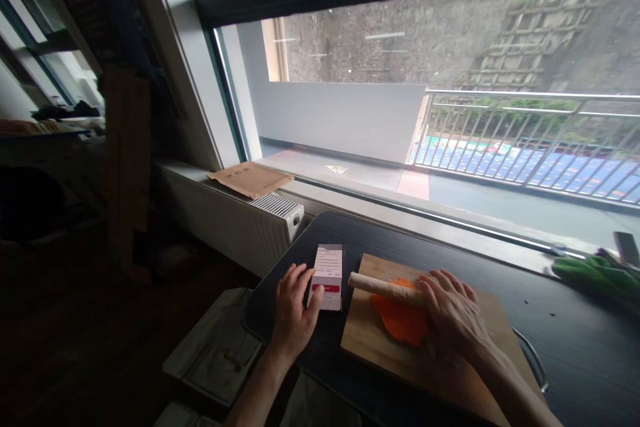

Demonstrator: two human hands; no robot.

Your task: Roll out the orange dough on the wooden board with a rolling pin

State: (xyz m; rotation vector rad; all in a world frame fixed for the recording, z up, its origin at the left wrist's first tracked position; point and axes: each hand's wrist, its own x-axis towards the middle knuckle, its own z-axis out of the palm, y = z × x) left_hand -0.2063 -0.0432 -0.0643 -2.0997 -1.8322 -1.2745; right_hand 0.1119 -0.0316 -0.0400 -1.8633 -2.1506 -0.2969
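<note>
My left hand (294, 312) reaches over the left edge of a smartphone (329, 265) lying on the dark table, its fingers apart and the thumb over the lit screen. The screen shows lines of text and a red bar. My right hand (454, 312) lies over the right end of a light wooden rolling pin (383, 287); the grip under the palm is partly hidden. Beneath the pin is a flattened sheet of orange dough (404, 328), partly covered by that hand. The dough rests on a wooden cutting board (361, 340).
The dark table (295, 267) stands against a window ledge. A metal handle (534, 360) sticks out at the board's right side. Green cloth (595, 272) lies on the right. Beyond the table's left corner, a radiator (235, 220) bears a brown envelope (253, 178).
</note>
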